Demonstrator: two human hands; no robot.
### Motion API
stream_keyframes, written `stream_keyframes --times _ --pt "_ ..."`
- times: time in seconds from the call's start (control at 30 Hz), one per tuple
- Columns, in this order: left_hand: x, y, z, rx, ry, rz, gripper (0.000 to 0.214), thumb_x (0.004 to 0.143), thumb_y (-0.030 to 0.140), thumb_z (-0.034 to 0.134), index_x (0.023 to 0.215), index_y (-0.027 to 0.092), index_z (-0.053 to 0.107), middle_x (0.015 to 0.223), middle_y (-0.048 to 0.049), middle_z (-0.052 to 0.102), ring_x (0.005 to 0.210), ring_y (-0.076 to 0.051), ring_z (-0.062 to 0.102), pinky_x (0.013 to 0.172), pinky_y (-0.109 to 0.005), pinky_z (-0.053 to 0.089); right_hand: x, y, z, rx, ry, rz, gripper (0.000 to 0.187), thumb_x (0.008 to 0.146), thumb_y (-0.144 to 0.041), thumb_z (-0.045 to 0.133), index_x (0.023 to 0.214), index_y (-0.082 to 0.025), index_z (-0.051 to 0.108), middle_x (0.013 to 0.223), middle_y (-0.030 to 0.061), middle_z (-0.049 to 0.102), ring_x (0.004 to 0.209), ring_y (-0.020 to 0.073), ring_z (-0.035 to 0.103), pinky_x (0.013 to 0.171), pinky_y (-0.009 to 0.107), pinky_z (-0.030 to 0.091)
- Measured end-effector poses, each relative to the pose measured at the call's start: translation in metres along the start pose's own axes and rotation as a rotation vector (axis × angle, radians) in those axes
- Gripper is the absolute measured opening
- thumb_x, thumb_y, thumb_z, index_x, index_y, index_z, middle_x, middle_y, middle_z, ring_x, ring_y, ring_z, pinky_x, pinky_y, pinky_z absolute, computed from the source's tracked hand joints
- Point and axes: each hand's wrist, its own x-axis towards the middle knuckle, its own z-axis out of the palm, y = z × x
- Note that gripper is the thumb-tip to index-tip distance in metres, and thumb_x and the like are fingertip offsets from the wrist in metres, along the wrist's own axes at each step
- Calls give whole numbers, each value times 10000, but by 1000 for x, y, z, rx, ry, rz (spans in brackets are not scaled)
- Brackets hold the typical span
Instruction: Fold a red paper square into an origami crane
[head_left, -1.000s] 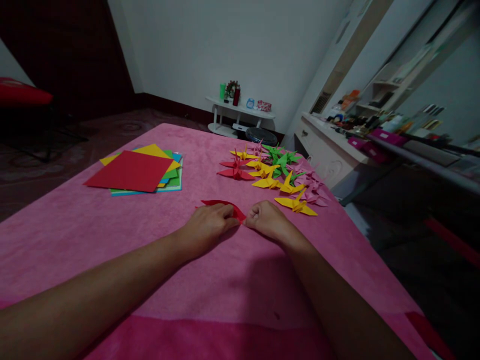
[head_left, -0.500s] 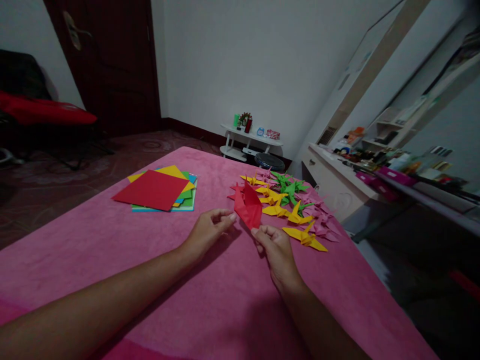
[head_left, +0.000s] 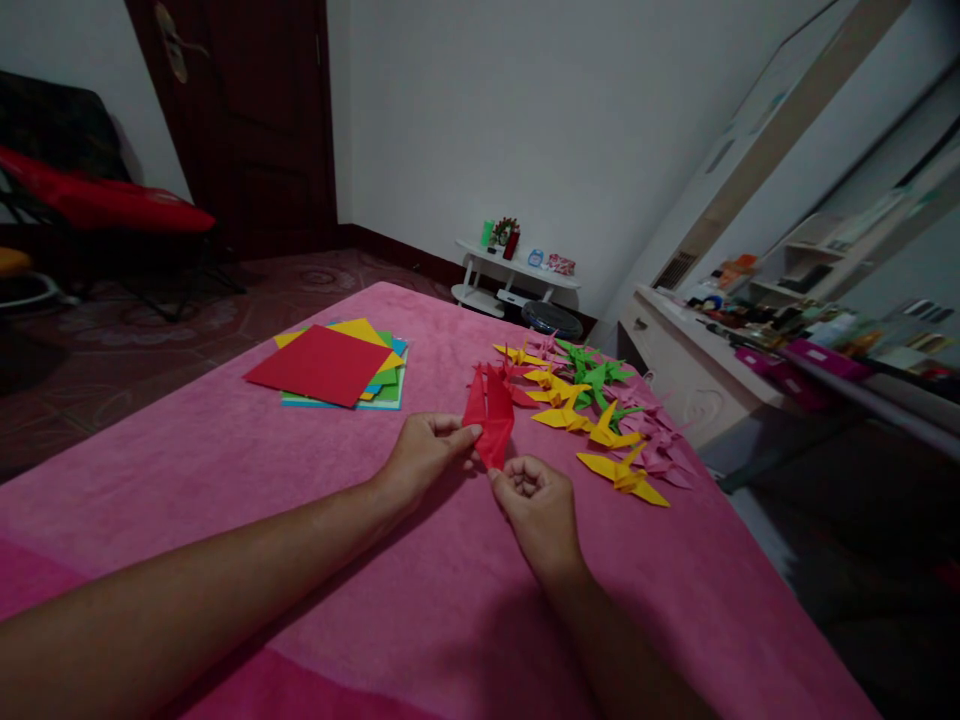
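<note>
A partly folded piece of red origami paper (head_left: 491,415) is held up between my hands, above the pink cloth (head_left: 322,580). My left hand (head_left: 435,447) pinches its lower left side between thumb and fingers. At its bottom tip, my right hand (head_left: 536,497) is closed, with thumb and forefinger at the paper and the other fingers curled. Just beyond and to the right lie several folded paper cranes: yellow cranes (head_left: 625,476), green cranes (head_left: 598,380) and pink cranes (head_left: 660,450). Red cranes (head_left: 519,380) show partly behind the held paper.
On the table's left part lies a stack of square paper, a red sheet (head_left: 319,365) on top. A white dressing table (head_left: 697,375) crowded with bottles stands at the right. Against the far wall is a low white shelf (head_left: 517,268); a red-covered chair (head_left: 142,210) stands at left.
My left hand has come to the red paper and now grips its left side. The paper has turned, its folded layers pointing up. The view has shifted slightly left.
</note>
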Motion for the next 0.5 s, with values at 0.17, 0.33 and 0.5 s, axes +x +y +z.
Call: stream_keyframes --times 0.17,0.33,0.5 --pt "3 -3 -1 -12 -1 9 298 672 379 730 651 100 627 569 -5 587 478 -65 482 494 -187 359 -4 1 4 -61 -83 -73 247 730 -340 657 606 -169 528 517 -53 417 477 78 359 453 212 261" --pt "15 3 -20 240 -121 -88 317 695 407 660 585 136 538 481 28 481 410 -67 382 442 -207 234 0 -3 -14 17 -31 -122 266 794 -404 624 678 -174 554 554 -43 451 487 96 403 461 226 312" --pt "19 18 -33 647 -391 -139 364 728 371 595 492 179 393 424 60 314 388 -61 226 440 -243 128 13 -7 -39 -57 283 -482 71 795 -247 622 789 -181 596 847 29 579 797 162 552 661 267 431"
